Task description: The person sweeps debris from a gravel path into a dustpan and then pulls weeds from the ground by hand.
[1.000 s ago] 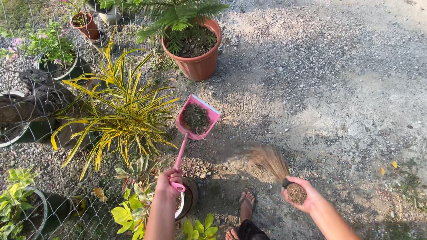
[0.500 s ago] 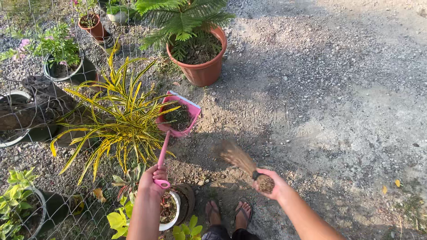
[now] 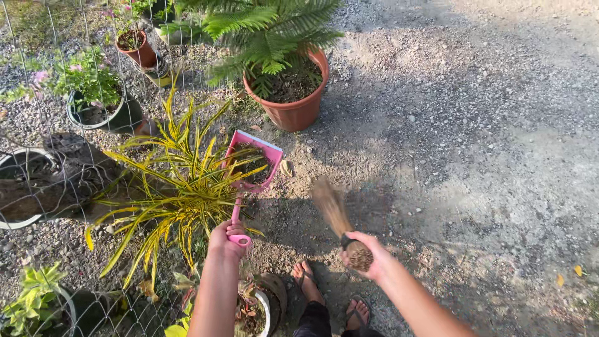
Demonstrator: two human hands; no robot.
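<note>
My left hand (image 3: 226,239) grips the long handle of a pink dustpan (image 3: 253,160) that rests on the dirt, its tray partly behind yellow-green leaves and holding dark debris. My right hand (image 3: 364,253) holds a short straw hand broom (image 3: 332,209) by its bound end; the bristles point up and left toward the dustpan's mouth and are blurred. A dry leaf (image 3: 286,167) lies on the ground just right of the dustpan. My sandalled feet (image 3: 306,278) stand below, between the two arms.
A yellow-striped plant (image 3: 181,187) spreads left of the dustpan. A terracotta pot (image 3: 296,93) with a fern-like plant stands beyond it. Several smaller pots (image 3: 93,103) sit behind wire fencing (image 3: 37,118) at left. Gravel ground (image 3: 474,125) stretches to the right.
The dustpan has moved left, in against the striped plant. The broom has swung from low right to upright beside the pan. My feet have stepped forward and the view has shifted down.
</note>
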